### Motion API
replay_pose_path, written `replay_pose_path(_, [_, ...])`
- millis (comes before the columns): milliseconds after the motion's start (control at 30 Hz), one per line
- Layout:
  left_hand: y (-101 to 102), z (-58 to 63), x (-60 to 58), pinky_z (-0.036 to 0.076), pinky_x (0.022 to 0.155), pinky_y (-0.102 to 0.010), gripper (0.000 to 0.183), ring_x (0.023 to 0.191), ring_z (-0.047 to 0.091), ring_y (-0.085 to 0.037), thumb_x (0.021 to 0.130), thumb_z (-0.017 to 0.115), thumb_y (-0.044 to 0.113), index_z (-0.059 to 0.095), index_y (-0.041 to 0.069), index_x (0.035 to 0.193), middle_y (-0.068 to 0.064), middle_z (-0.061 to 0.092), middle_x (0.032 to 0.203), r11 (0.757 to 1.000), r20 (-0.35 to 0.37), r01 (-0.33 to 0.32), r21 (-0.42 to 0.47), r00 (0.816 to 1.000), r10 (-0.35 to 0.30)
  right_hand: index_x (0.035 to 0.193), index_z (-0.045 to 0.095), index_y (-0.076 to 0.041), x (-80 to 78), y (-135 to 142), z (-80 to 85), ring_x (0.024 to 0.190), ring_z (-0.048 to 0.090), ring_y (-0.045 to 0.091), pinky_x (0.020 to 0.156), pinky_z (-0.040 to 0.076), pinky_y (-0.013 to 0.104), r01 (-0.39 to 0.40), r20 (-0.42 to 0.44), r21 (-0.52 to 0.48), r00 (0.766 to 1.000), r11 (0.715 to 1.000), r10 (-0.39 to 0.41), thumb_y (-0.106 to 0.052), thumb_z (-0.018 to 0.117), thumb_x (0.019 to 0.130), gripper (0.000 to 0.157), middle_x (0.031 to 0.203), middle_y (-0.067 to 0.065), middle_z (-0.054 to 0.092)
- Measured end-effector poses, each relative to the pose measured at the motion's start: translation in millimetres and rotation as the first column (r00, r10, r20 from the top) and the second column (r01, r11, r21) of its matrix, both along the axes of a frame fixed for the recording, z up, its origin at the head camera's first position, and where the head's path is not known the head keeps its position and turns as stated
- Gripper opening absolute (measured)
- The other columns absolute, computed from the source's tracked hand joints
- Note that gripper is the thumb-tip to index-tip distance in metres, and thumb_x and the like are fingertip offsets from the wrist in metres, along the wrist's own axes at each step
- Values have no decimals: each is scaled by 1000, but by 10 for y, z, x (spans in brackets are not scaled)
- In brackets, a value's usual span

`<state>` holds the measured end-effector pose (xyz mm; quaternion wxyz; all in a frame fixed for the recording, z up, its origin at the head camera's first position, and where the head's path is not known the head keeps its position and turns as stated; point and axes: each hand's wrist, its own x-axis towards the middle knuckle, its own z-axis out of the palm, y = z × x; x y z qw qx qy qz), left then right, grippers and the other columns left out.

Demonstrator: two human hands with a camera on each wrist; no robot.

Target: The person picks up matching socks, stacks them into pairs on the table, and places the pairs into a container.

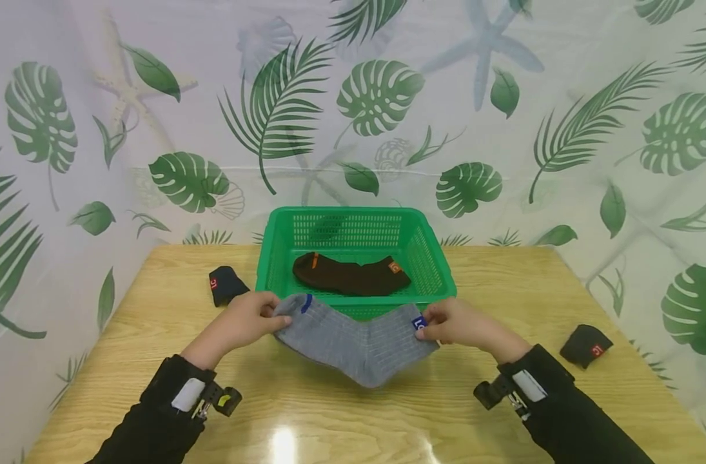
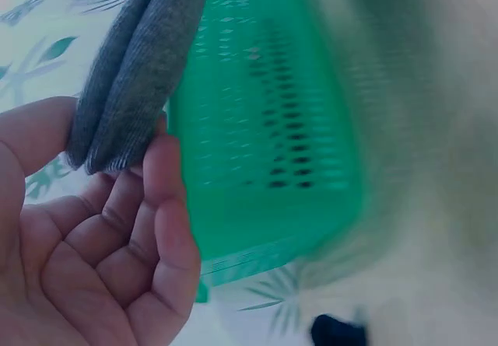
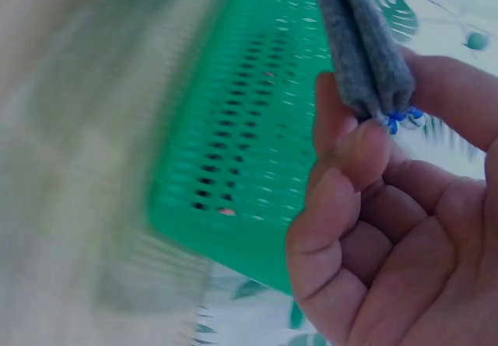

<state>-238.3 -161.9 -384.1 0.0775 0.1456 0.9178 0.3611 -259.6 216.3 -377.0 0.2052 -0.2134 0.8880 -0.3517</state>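
A pair of grey socks [image 1: 358, 345], laid one on the other, hangs between my two hands in front of the basket and sags in the middle. My left hand [image 1: 249, 321] pinches the toe end, beside a blue stripe; in the left wrist view two grey layers [image 2: 128, 82] sit between thumb and fingers. With thumb and fingers my right hand [image 1: 458, 327] pinches the cuff end by a blue label [image 1: 419, 323]. The right wrist view shows both layers [image 3: 362, 47] in that grip. Behind them, dark brown socks [image 1: 349, 274] lie in the green basket [image 1: 442, 264].
A small dark navy bundle [image 1: 227, 285] with a red label lies left of the basket on the wooden table [image 1: 503, 270]. Another dark bundle [image 1: 586, 345] with a red label lies near the right edge. A leaf-patterned cloth [image 1: 353, 161] hangs behind the table.
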Motion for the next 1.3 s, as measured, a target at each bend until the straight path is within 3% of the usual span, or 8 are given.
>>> replay_pose_path(167, [-26,213,-158,51,79,-45,28,104,61,-35,94,64,24,64,0,109,-18,65,109,999,-15,-39,18,999,40,88,60,-2,-110,-13,253,63,47,16,59,40,31,57,-63,8,996,998,-56,-20,66,93,19,66,-2,49])
replay_pose_path(267, [17,293,-270,51,77,-44,30,103,61,-36,97,61,25,60,0,113,-22,62,116,994,20,-90,61,996,89,89,59,-2,-224,-33,320,69,46,17,62,39,31,92,-130,4,987,996,-91,-21,63,94,20,72,0,50])
replay_pose_path(367, [77,264,-384,52,76,-40,27,95,63,-31,99,57,23,57,1,114,-22,59,119,982,50,-140,126,990,135,86,53,-3,-318,-67,301,70,43,18,63,36,32,122,-157,-5,980,993,-121,-21,58,98,21,76,3,47])
replay_pose_path(467, [140,156,-474,52,74,-35,22,86,62,-25,101,53,20,56,1,111,-18,60,108,976,38,-152,154,988,148,84,46,-5,-363,-84,225,66,37,18,61,33,32,136,-131,5,982,991,-134,-20,51,102,24,74,3,40])
replay_pose_path(633, [200,34,-495,41,62,-31,16,72,51,-21,101,52,18,54,2,102,-9,52,82,990,-67,-127,53,989,130,83,44,-6,-340,-103,139,63,38,17,58,33,31,133,-138,70,983,989,-122,-20,50,102,24,71,3,39])
replay_pose_path(867, [172,62,-254,37,58,-31,13,64,46,-19,99,55,17,55,3,98,-5,48,73,998,-98,-69,-6,993,68,84,47,-8,-79,-72,197,62,45,15,57,38,31,67,-168,109,985,992,-48,-21,54,100,22,70,1,43])
replay_pose_path(1133, [117,127,242,37,55,-29,8,62,44,-14,97,59,15,58,8,95,0,50,74,999,-46,26,19,999,-25,81,42,-11,349,-2,303,51,48,15,50,46,29,-106,-36,77,993,991,109,-25,57,99,27,63,-3,38])
replay_pose_path(1300, [131,162,369,35,51,-28,10,56,39,-12,96,60,16,57,8,92,1,48,72,997,-40,70,41,997,-69,80,40,-11,416,9,319,52,45,13,51,52,34,-130,7,52,991,990,130,-25,57,99,29,64,-5,32])
